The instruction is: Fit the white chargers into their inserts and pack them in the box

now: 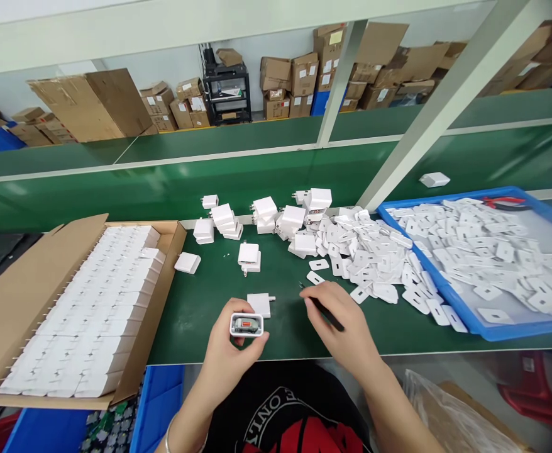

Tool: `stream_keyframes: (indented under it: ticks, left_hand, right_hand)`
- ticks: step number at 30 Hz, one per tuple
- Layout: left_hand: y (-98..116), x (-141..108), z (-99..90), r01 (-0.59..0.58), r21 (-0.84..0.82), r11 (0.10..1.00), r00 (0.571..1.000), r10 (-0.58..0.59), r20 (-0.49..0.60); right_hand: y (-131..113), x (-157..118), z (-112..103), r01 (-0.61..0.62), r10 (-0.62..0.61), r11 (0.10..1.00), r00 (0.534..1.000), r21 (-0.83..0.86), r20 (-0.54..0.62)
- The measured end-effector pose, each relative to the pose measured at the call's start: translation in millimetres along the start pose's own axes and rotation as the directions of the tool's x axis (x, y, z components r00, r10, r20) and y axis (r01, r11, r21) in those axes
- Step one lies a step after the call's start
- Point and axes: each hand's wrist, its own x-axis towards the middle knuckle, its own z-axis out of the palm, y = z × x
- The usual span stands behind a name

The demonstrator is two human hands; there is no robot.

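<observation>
Between the thumb and fingers of my left hand (236,345) is a white charger housing (246,333). Its uncovered end faces up at me, showing grey and orange-red parts inside. Just behind it, a second white charger (258,305) lies on the green bench with its pins toward the right. My right hand (339,318) grips a slim black pointed tool (329,314), its tip aimed up and left over the bench, apart from the housing. I cannot tell its exact kind. Nearest that tip are loose white cover plates (315,277) with small slots.
On the left stands an open cardboard box (165,277) packed with rows of white chargers. Small stacks of chargers (224,219) line the back. A heap of cover plates (375,258) reaches a blue-rimmed tray (481,330) on the right. A slanted post (427,119) rises behind.
</observation>
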Motion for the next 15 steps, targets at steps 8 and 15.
stream_keyframes:
  ticks: [8, 15]
  left_hand:
    - [-26, 3, 6.1, 0.019, -0.326, 0.945, 0.996, 0.009, 0.084]
    - [-25, 7, 14.5, 0.038, -0.446, 0.894, 0.994, 0.010, 0.105]
  right_hand:
    - [70, -1, 17, -0.132, 0.151, 0.903, 0.988, -0.408, 0.014]
    - [84, -4, 7, -0.296, 0.290, 0.902, 0.955, -0.314, -0.067]
